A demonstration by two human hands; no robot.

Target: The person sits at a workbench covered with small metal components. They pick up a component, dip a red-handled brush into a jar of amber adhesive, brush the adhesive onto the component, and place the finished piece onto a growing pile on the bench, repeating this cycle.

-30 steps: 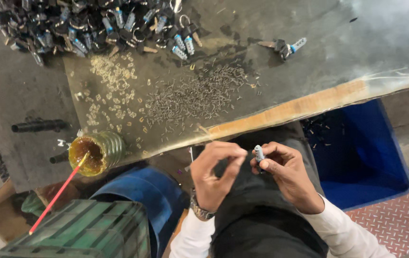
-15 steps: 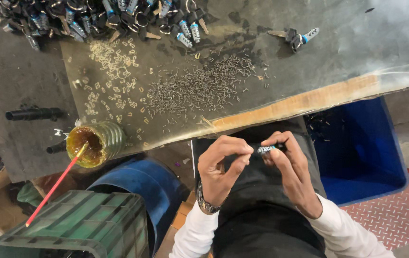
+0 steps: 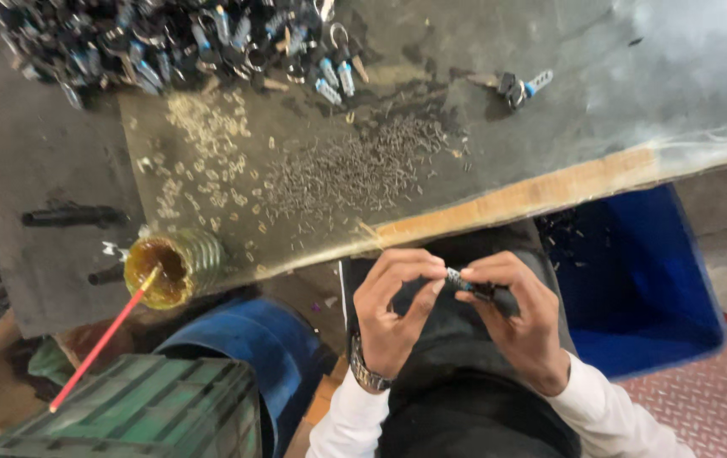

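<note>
A small dark cylindrical part with a blue end (image 3: 465, 283) lies sideways between both hands, over my lap just below the workbench edge. My right hand (image 3: 520, 320) grips its body. My left hand (image 3: 393, 307) pinches the blue end with thumb and fingertips; a wristwatch (image 3: 367, 374) sits on that wrist. On the bench (image 3: 601, 127) above lie a spread of small dark pins (image 3: 355, 170), pale small pieces (image 3: 202, 144), and a heap of dark parts with blue ends and metal rings (image 3: 168, 38).
A jar of amber liquid (image 3: 164, 270) with a red stick (image 3: 100, 339) stands at the bench's left edge. A blue bin (image 3: 635, 288) sits at my right, a blue drum (image 3: 245, 348) and a green crate (image 3: 134, 411) at my left. A lone assembled part (image 3: 520, 86) lies far right.
The part has turned from upright to lying sideways between my fingers, and my hands have shifted slightly right and lower. The camera has drifted, so the bench sits a little differently in view.
</note>
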